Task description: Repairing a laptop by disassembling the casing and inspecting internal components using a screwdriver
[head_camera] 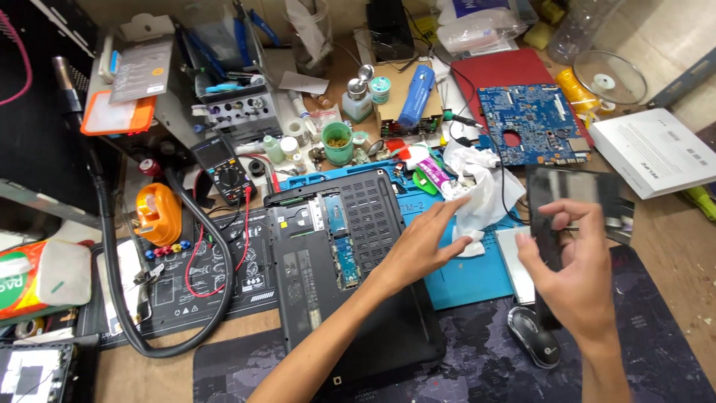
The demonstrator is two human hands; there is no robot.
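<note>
Far-left edge: a packet (41, 277) in orange, green and white lies at the table's left side, near a black corrugated hose (112, 283) that loops toward the near edge.
Left mat: a black printed work mat (224, 287) carries an orange round tool (158, 213) and red test leads (195, 257); a black multimeter (221, 170) sits just beyond it.
Centre: an opened black laptop base (350, 254) lies underside up, with vent grille and circuit strip exposed, partly on a blue repair mat (470, 280).
Far centre: a green cup (337, 142), small bottles and a blue cylinder (415, 95) stand crowded behind the laptop base.
Left hand (425, 242): fingers spread apart and extended, reaching across the right part of the laptop base, with the fingertips touching a crumpled white cloth (477, 190) on the blue repair mat.
Right hand (578, 269): closed around a dark flat panel (570, 201), held raised above the table to the right of the cloth; the panel's surface is blurred.
Near right: a black mouse (533, 336) rests on a dark desk pad (656, 351), just below the right hand.
Far right: a blue circuit board (531, 123) lies on a red folder (507, 71); a white box (652, 149) sits at the right edge.
</note>
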